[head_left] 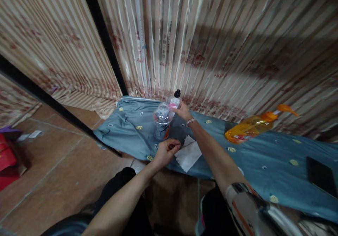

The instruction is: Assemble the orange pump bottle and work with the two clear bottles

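My right hand [183,111] is closed around a small clear bottle with a black cap [174,102], held upright at the back edge of the cloth-covered surface. Just left of it stands a larger clear plastic bottle [161,123] with an uncapped mouth and a dark and orange label. In front of that bottle, my left hand [166,152] has its fingers curled together; whatever they hold, if anything, is hidden. Beside its fingertips lies a white cloth or wipe [188,155] with a zigzag edge, partly behind my right forearm.
An orange pump bottle [249,126] lies on its side to the right. Farther right is a dark, flat, phone-like object [320,176]. Black poles [102,35] rise at the left, and a striped curtain [169,45] hangs behind. A red box [7,158] sits on the floor.
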### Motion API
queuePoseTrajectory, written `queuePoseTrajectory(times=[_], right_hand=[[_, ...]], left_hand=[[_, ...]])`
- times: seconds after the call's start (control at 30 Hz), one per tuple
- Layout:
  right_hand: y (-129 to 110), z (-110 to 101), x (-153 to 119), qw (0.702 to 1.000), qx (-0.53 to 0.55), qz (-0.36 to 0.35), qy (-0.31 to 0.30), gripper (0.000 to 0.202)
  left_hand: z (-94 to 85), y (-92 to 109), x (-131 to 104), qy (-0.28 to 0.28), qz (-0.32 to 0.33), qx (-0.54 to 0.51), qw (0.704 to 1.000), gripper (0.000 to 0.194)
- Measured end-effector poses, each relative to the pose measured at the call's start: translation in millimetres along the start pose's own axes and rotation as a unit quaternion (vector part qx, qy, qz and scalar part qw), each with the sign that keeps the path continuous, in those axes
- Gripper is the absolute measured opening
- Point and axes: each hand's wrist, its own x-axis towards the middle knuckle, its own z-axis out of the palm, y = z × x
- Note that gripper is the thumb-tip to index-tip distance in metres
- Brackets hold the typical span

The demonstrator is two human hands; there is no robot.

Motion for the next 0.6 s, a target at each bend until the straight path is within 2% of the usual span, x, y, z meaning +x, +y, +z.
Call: queuePoseTrajectory(times=[0.17,0.23,0.33,0.4,0.47,0.6], right_hand=[[2,-55,-36,0.992,0.082,0.056,0.074,0.054],[-1,-79,-65,0.99,0.087,0.055,0.093,0.057],[-8,-104,-116,0.988,0.102,0.054,0.102,0.059],[-14,-110,-150,0.989,0.091,0.064,0.098,0.058],[-20,-108,-179,0.99,0.074,0.077,0.092,0.055],[-31,-94,-216,0.991,0.069,0.097,0.067,0.055]], left_hand=[[0.9,10,1,0.04,0.044,-0.011,0.998,0.019],[2.8,13,2,0.057,0.061,-0.012,0.996,0.035],[8.6,16,4,0.08,0.088,-0.005,0.993,0.077],[15.0,17,5,0.084,0.104,0.006,0.991,0.1],[23.5,17,5,0.076,0.116,0.016,0.99,0.114],[41.8,17,3,0.049,0.127,0.035,0.99,0.124]])
